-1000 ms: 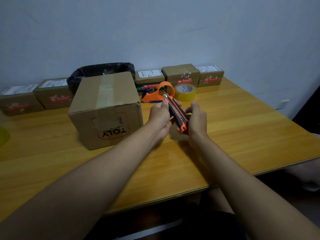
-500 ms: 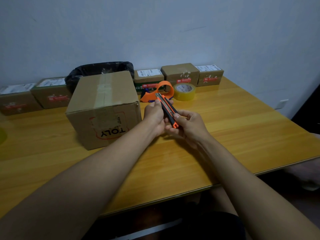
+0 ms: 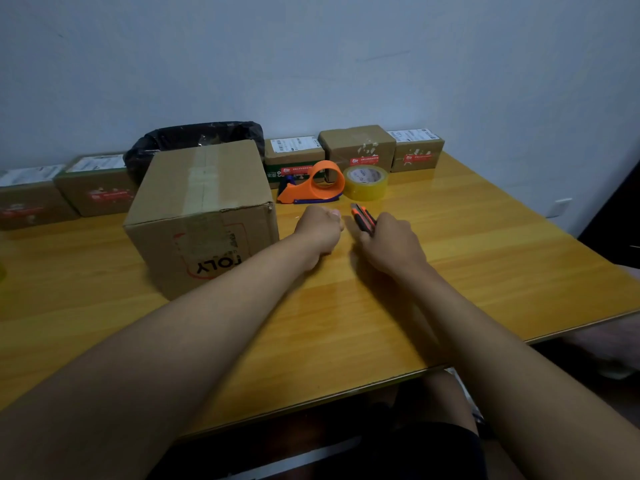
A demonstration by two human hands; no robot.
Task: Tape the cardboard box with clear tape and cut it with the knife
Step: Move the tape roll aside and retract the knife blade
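The right hand (image 3: 391,242) is wrapped around the knife (image 3: 363,220), an orange-and-black utility cutter, fingers clenched on its rear half with the blade end poking out forward, low over the table (image 3: 485,271). The left hand (image 3: 318,230) sits just beside it, curled into a loose fist; whether it pinches anything is too blurred to tell.

The cardboard box (image 3: 204,216) stands on the table just left of the left hand, close to it but apart, a strip of clear tape running over its top seam and down the near face. Behind the hands sit the orange tape dispenser (image 3: 311,185) and, touching it or nearly so, a roll of clear tape (image 3: 365,181). A row of small parcels (image 3: 356,147) and a black bag (image 3: 194,140) line the wall.

Judging by the look of it, that box is light and stiff at the edges but will give in the middle of a panel, so the steadying hand belongs on a corner or top edge, not the flap centre. It may skate on this glossy table if pushed. The knife wants a firm grip on the handle well behind the blade, thumb near the slider. Clear tape is thin and slick, so a shallow, light stroke should part it.
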